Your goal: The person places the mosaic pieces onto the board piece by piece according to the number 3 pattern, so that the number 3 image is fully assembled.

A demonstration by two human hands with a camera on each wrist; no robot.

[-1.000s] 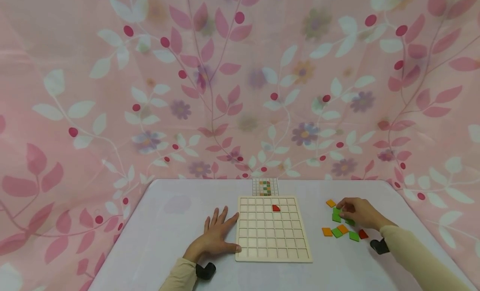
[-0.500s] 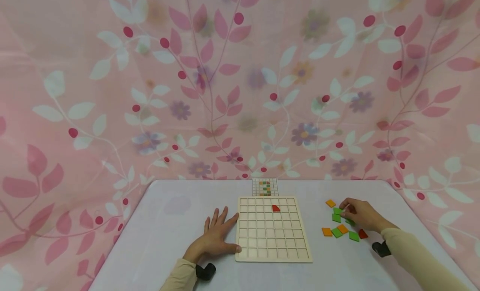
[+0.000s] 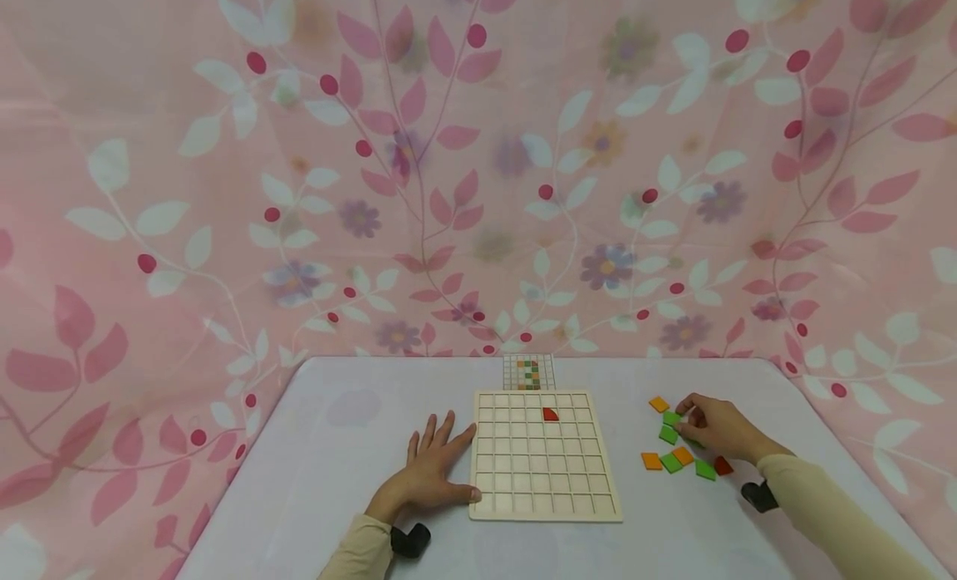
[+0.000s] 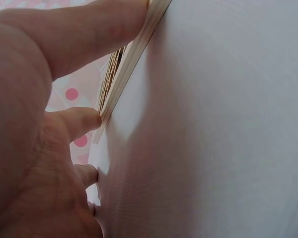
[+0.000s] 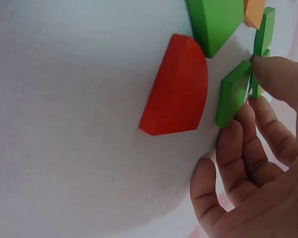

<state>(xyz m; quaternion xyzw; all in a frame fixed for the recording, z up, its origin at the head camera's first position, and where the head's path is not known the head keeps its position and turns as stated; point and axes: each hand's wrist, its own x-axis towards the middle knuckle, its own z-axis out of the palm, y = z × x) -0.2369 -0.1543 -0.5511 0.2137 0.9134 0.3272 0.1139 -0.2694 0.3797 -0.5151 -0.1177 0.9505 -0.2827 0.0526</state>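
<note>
The left hand [image 3: 428,474] lies spread at the left of a pale wooden grid board [image 3: 546,513]; its thumb and index fingertip touch the board's left edge, also visible in the left wrist view. One red rounded tile [image 3: 550,415] sits in a cell near the board's top. Right of the board, the right hand [image 3: 719,426] pinches a green tile [image 3: 671,419] between thumb and index finger. Another green tile [image 3: 668,435] lies just below it. In the right wrist view, the other fingers curl beside a green tile [image 5: 233,94], near a red tile [image 5: 176,89].
A small printed grid card [image 3: 528,372] with a coloured pattern lies behind the board. Around the right hand are an orange tile [image 3: 659,404] at the back and, nearer the front, another orange tile [image 3: 652,461], green tiles and a red tile [image 3: 723,465]. A patterned pink cloth hangs behind the table.
The green tile just below the pinched one has shifted slightly left. The right hand has barely moved, and the left hand keeps its place at the board.
</note>
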